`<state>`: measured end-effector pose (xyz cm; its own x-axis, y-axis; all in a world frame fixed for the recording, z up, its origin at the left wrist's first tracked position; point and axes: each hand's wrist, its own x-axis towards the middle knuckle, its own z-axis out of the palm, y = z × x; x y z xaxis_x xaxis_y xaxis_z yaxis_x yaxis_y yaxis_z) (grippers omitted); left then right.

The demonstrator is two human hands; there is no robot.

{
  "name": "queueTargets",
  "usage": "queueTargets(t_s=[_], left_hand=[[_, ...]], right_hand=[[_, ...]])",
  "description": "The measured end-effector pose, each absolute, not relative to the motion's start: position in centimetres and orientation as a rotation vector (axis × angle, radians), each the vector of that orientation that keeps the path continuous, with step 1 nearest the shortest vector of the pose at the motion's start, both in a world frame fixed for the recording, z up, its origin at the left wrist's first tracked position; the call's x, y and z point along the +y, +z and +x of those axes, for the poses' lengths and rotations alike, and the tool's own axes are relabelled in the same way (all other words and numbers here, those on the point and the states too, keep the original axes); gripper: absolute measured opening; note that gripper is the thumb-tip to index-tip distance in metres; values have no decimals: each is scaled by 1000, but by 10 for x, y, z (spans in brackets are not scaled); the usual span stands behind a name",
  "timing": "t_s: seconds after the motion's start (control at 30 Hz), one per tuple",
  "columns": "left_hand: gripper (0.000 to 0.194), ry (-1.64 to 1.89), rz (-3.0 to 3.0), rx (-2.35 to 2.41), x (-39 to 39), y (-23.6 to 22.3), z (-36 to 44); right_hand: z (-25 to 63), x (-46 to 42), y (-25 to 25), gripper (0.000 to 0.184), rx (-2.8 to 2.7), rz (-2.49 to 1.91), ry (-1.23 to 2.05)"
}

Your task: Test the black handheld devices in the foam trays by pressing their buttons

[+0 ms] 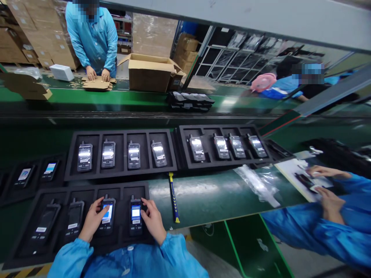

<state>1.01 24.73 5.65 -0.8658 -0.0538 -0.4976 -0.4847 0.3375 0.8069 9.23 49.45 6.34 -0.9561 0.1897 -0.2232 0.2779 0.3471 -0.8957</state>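
Observation:
Two handheld radios with lit blue-and-white screens lie in the near black foam tray [21, 247]. My left hand [92, 221] is at the left one [108, 224], its thumb over the screen and its fingers spread by the upper left edge. At the right side of the other lit radio [135, 224] is my right hand [153, 221], fingers bent but apart, the tips at its edge. Neither radio is lifted from its slot. Further left in this tray lie two dark-screened radios, one [74, 218] beside the other [46, 224].
Behind stand two foam trays, one on the left [120, 173] and one on the right [185, 164], each holding several radios. A blue-and-yellow strap-like tool [174, 199] and clear plastic bags [256, 185] lie rightward. A co-worker's hands [327, 193] work at right; another person [92, 42] stands across.

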Motion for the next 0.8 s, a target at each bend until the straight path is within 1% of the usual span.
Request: queueTargets(t_s=[0.13, 0.3, 0.47, 0.67, 0.8], left_hand=[[92, 1548, -409, 2159, 240, 55, 12], [84, 1480, -285, 2267, 235, 55, 15], [89, 1457, -245, 2242, 234, 60, 16], [93, 1405, -215, 2319, 236, 51, 15], [93, 1454, -256, 2309, 243, 58, 18]], right_hand=[[92, 495, 67, 53, 2524, 426, -1657], [91, 492, 71, 56, 2550, 445, -1582], [90, 490, 72, 58, 2564, 477, -1533], [90, 495, 64, 46, 2505, 413, -1709], [87, 495, 60, 45, 2498, 421, -1777]])
